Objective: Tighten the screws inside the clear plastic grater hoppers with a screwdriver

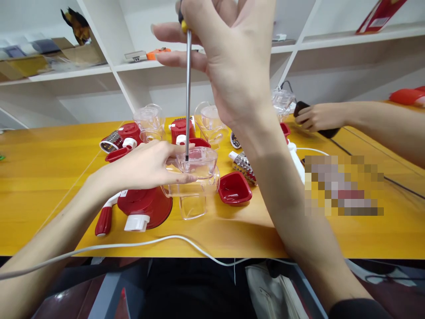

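Note:
My right hand point(237, 62) is raised and grips a screwdriver point(188, 93) by its black and yellow handle, the shaft pointing straight down. The tip reaches the top of a clear plastic grater housing point(209, 168). Fingers of my left hand point(146, 166) close around that housing from the left, thumb on the near side. Under my left hand sits a red base point(149, 206) with a white knob point(137, 223), beside a red-gripped crank handle point(104, 219). To the housing's right is a small red cup point(235, 188).
Behind stand more clear housings point(149, 119), red bases point(129, 131) and metal grating drums point(245, 165). At right, another person's hand point(318, 116) holds a dark object. A white cable point(172, 237) runs along the front edge. White shelves point(206, 66) rise behind the table.

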`<state>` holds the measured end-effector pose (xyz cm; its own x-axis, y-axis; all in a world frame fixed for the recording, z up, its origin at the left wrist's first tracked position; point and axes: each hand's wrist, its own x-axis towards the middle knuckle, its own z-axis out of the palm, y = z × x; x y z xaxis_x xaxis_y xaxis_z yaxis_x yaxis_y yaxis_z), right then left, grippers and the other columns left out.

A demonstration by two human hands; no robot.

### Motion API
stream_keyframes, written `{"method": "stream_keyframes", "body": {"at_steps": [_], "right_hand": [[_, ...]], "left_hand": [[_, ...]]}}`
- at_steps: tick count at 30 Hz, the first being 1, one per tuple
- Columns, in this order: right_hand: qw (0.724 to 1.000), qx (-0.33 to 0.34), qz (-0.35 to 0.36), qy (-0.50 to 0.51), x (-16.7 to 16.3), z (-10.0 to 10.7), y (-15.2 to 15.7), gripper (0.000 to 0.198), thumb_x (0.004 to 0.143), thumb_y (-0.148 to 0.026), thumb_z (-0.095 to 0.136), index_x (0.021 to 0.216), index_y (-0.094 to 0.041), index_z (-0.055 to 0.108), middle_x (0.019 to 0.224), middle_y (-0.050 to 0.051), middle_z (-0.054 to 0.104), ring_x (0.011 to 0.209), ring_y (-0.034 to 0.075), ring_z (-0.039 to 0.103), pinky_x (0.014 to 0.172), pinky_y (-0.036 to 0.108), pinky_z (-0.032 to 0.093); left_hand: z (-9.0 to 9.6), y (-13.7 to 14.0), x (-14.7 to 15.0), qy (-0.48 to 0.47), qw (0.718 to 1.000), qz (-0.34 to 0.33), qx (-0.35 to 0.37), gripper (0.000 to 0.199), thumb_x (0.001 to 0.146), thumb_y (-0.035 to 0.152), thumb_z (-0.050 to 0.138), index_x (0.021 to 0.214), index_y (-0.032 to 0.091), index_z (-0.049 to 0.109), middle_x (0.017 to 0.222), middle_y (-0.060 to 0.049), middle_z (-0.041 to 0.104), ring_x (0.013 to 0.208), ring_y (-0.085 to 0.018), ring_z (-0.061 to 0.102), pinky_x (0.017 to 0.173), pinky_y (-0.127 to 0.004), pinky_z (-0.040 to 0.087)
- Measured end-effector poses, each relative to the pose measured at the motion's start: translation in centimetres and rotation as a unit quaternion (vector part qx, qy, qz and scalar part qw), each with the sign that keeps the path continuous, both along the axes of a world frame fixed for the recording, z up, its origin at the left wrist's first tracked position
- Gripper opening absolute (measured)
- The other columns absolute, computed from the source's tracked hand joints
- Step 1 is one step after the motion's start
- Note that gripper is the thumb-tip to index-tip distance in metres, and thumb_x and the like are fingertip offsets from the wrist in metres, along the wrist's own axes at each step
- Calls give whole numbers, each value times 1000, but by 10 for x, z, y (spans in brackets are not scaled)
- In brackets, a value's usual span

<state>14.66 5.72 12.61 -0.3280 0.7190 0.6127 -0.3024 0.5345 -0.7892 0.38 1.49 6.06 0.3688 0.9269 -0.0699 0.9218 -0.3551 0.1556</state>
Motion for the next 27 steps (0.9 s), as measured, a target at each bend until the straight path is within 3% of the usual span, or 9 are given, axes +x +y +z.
{"method": "stream_keyframes", "body": {"at_steps": [3,6,11,14,17,21,27], "right_hand": [[1000,1,-3,-3,0,1,-1,100,75,-96,20,121,-10,43,97,2,59,132,-15,60,104,-14,60],[1000,1,-5,-7,-1,2,-1,100,75,-96,19,120,-10,44,95,2,58,131,-15,60,102,-14,59],[1000,0,-12,-12,0,4,-2,101,74,-96,16,119,-10,45,93,2,57,130,-14,61,99,-14,59],[1000,-2,-17,-15,1,4,-2,102,74,-96,15,118,-10,46,92,3,56,129,-14,62,98,-15,58],[1000,-4,-22,-18,3,4,-1,102,74,-96,14,118,-10,47,91,3,56,128,-14,62,96,-15,58],[999,-9,-26,-21,4,2,-1,103,74,-96,12,117,-10,48,89,3,55,127,-13,63,95,-15,57],[999,-12,-32,-31,0,3,-2,104,73,-96,10,115,-9,50,86,4,53,125,-13,64,91,-15,55]], "left_hand": [[0,0,0,6,1000,2,6,50,87,70,59,85,21,67,72,-5,68,64,-22,62,62,-33,37],[-1,1,-1,6,1000,-7,13,48,88,68,60,90,21,70,73,-4,70,64,-22,63,62,-33,37],[-3,0,-3,13,1000,-9,18,57,91,69,60,117,20,75,80,-6,74,70,-26,68,63,-33,39],[-7,-6,0,39,998,0,57,73,92,70,60,145,20,64,79,-5,73,71,-28,69,65,-33,40],[-14,-16,4,72,993,23,90,86,92,70,60,159,18,48,87,-8,76,79,-32,73,67,-34,42],[-22,-30,7,78,992,51,91,88,94,70,61,162,18,41,89,-8,77,81,-33,75,63,-33,41],[-31,-44,10,72,986,72,133,83,94,68,59,156,15,45,90,-10,77,87,-35,76,60,-33,38]]}}
